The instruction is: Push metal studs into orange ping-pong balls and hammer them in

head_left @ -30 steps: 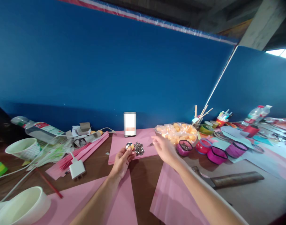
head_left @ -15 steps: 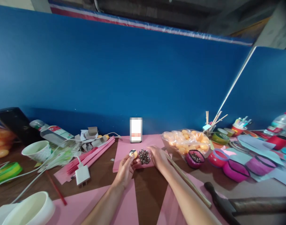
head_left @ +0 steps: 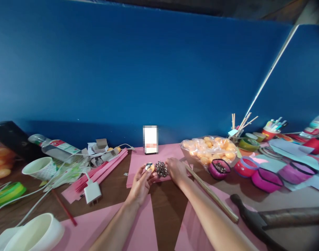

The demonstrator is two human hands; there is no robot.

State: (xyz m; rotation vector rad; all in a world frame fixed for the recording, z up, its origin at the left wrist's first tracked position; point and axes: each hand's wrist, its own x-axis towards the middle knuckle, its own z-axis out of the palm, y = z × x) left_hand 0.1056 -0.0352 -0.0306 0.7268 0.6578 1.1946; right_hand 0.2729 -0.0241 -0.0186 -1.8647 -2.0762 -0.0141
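My left hand (head_left: 140, 184) has its thumb and fingers clamped on a small yellow ball (head_left: 149, 167) with a shiny silvery patch on top. Just to the right of it sits a dark clump of metal bits (head_left: 162, 169), roughly round, with no long axis that I can make out, between my two hands. My right hand (head_left: 176, 170) is at the clump's right edge, so it's the nearer one to that side; its fingers are bent close together, and I can't tell whether they grip anything. A wooden stick (head_left: 213, 193) slants toward me just beside my right wrist. Under the clump lies pink paper (head_left: 138, 158) on the brown table (head_left: 163, 216). Room is tight to the right, with a bag of yellow balls (head_left: 209, 148) and a purple pot (head_left: 219, 169); the hammer (head_left: 253, 219) lies well apart, nearer me.
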